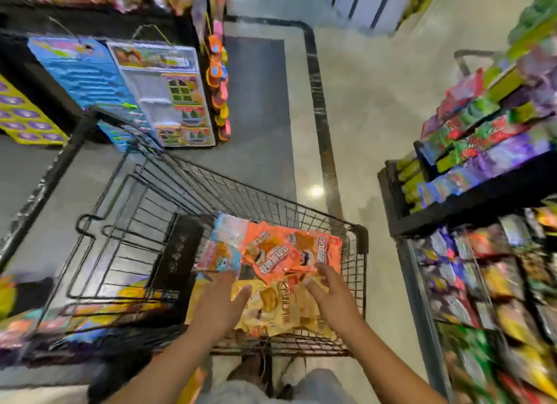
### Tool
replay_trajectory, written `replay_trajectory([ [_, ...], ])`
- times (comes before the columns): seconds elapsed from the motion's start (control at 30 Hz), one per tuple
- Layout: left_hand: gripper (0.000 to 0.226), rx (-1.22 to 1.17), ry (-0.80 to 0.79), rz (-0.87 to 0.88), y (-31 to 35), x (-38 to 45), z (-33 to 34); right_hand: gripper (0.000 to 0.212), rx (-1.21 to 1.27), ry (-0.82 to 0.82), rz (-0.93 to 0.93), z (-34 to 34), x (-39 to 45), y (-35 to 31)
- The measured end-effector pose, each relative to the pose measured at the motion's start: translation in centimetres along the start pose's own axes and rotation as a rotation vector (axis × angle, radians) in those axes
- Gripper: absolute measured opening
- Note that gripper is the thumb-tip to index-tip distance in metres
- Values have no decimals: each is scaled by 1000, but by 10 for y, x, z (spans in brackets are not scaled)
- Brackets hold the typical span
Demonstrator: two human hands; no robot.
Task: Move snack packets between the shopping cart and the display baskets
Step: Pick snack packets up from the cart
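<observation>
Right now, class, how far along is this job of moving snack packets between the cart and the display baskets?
Done: nothing can be confirmed; orange packets and yellow packets lie piled in the shopping cart. In hand: the left hand and right hand reach with straight fingers over the pile, gripping nothing yet. Left: lifting packets and carrying them to the display baskets on the right.

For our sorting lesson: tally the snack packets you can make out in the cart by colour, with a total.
Orange packets: 2, overlapping, perhaps more beneath
Yellow packet: 1
Pale blue and pink packet: 1
Total: 4 in the cart
</observation>
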State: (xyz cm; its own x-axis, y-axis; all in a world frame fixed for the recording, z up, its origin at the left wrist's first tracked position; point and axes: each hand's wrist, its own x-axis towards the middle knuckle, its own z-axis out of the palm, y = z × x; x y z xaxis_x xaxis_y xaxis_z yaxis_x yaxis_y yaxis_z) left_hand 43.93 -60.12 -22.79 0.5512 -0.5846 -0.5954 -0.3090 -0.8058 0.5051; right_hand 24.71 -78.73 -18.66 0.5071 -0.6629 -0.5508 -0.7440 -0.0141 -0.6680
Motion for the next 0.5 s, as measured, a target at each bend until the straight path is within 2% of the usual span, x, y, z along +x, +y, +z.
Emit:
replay_trajectory([
  [0.1,52,-104,-94,-130,1,46,11,40,160,1,204,11,30,7],
  [0.2,32,-333,-164,-296,2,87,27,31,200,15,271,19,52,25],
  [0.43,42,-793,-197,-658,0,178,75,30,330,41,498,22,77,79],
  [0.5,39,-921,-188,-734,3,193,89,29,375,61,560,22,83,92],
])
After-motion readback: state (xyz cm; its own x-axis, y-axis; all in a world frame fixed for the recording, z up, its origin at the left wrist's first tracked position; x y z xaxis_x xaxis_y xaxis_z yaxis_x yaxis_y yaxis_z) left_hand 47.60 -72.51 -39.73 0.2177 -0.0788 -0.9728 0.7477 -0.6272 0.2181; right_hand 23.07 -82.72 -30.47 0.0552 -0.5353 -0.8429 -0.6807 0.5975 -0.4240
